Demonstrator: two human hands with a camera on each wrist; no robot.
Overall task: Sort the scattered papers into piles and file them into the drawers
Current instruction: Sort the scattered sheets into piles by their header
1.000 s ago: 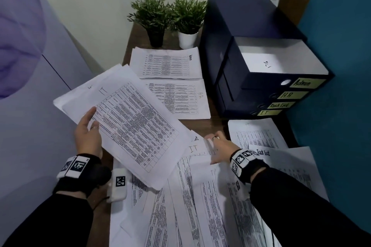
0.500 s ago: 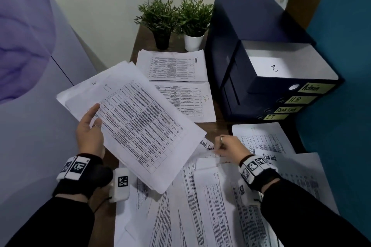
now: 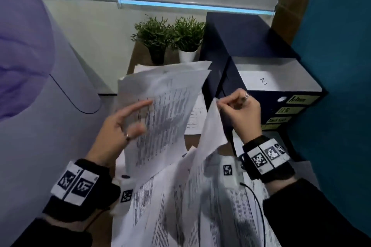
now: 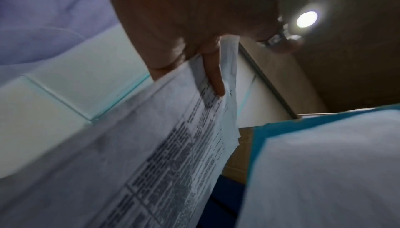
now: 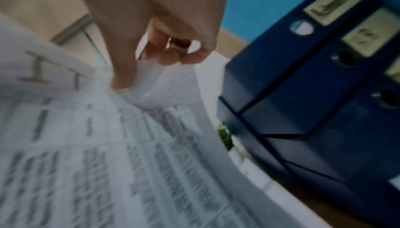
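My left hand (image 3: 140,116) holds a stack of printed sheets (image 3: 166,106) upright over the desk, one finger lying along the top page (image 4: 214,74). My right hand (image 3: 219,104) pinches the top corner of a single sheet (image 3: 210,132) marked "IT" (image 5: 52,70), lifted beside the stack. Below both hands lie scattered papers (image 3: 170,206). The dark blue drawer unit (image 3: 251,46) stands at the right; its top drawer (image 3: 277,78) is pulled out with a white sheet inside. Yellow labels (image 3: 301,99) mark the drawer fronts.
Two potted plants (image 3: 154,36) (image 3: 188,34) stand at the desk's far end. A sorted pile (image 3: 195,118) shows partly behind the held stack. A pale purple panel (image 3: 40,106) borders the left, a teal wall (image 3: 341,66) the right.
My left hand has swung its stack up and toward the middle, now upright. My right hand has left the desk pile, lifting one sheet by its corner next to the stack.
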